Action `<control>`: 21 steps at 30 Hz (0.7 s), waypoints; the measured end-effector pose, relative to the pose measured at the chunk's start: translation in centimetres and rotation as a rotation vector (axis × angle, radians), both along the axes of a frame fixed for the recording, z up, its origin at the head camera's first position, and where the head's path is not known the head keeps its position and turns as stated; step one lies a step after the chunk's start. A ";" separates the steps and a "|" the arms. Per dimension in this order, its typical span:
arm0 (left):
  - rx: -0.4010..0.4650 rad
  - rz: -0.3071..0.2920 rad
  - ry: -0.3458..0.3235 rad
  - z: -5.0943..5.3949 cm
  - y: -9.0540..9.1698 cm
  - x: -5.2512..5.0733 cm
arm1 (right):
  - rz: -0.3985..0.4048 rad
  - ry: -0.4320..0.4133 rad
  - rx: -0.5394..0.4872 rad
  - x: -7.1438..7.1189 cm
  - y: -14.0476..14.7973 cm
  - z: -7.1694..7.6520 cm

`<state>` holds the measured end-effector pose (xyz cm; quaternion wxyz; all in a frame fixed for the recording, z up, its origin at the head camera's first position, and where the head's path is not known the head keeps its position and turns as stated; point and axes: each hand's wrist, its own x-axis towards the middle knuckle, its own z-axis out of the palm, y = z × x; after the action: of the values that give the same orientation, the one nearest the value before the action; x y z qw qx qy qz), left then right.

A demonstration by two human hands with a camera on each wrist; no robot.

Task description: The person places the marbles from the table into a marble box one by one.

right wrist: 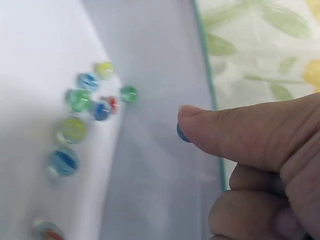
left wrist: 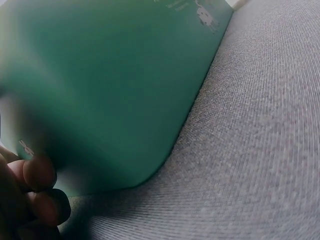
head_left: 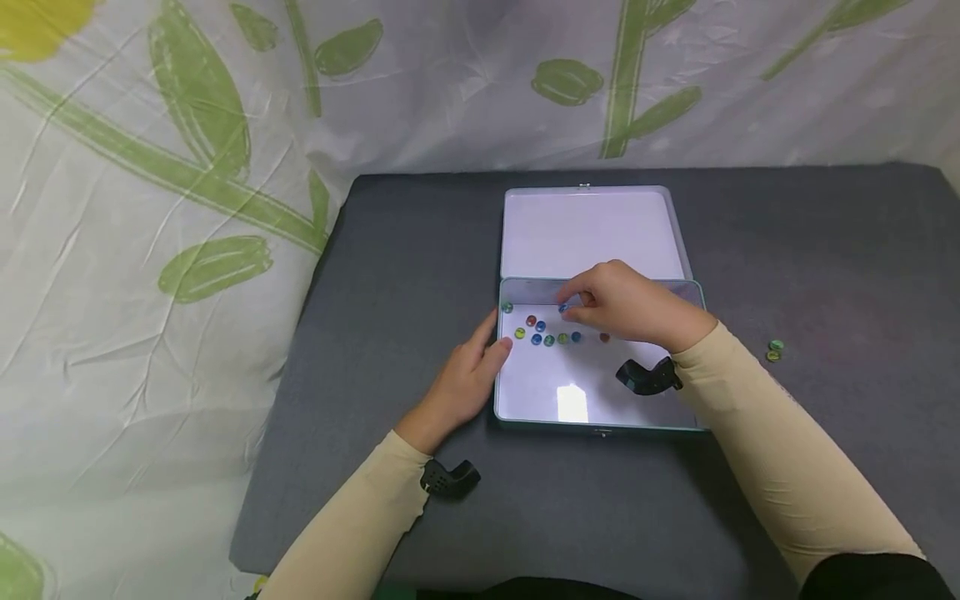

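A shallow tin box point(head_left: 540, 392) with a white inside and green outer walls point(left wrist: 115, 100) lies on the table, lid point(head_left: 585, 229) folded back. Several glass marbles, among them a blue marble point(right wrist: 64, 161), a yellow-green one point(head_left: 520, 332) and a red one point(head_left: 531, 320), are scattered on its floor. My right hand point(head_left: 626, 304) pinches another blue marble point(right wrist: 182, 134) between thumb and finger, above the box's far part. Along the left wall, my left hand point(head_left: 465, 379) holds the box, its thumb over the rim and its fingers outside.
Two green marbles point(head_left: 775, 350) lie on the dark grey tabletop point(head_left: 825, 267) to the right of the box. A white sheet point(head_left: 450, 100) with painted green leaves hangs behind and left of the table. Each wrist carries a black camera mount point(head_left: 450, 479).
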<state>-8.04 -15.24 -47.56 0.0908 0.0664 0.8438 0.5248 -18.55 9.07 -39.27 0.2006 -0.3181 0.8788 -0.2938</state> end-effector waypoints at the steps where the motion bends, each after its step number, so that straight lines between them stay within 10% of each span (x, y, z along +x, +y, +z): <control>1: 0.000 0.002 -0.001 0.0 0.0 0.0 | 0.013 -0.001 0.008 0.0 -0.1 -0.3; 21: -0.020 0.004 0.009 -0.1 0.1 0.1 | 0.018 0.018 0.259 -0.2 0.3 -2.2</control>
<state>-7.96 -15.11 -47.61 0.0866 0.0659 0.8495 0.5163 -18.70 9.40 -41.43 0.2348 -0.3000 0.9082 -0.1733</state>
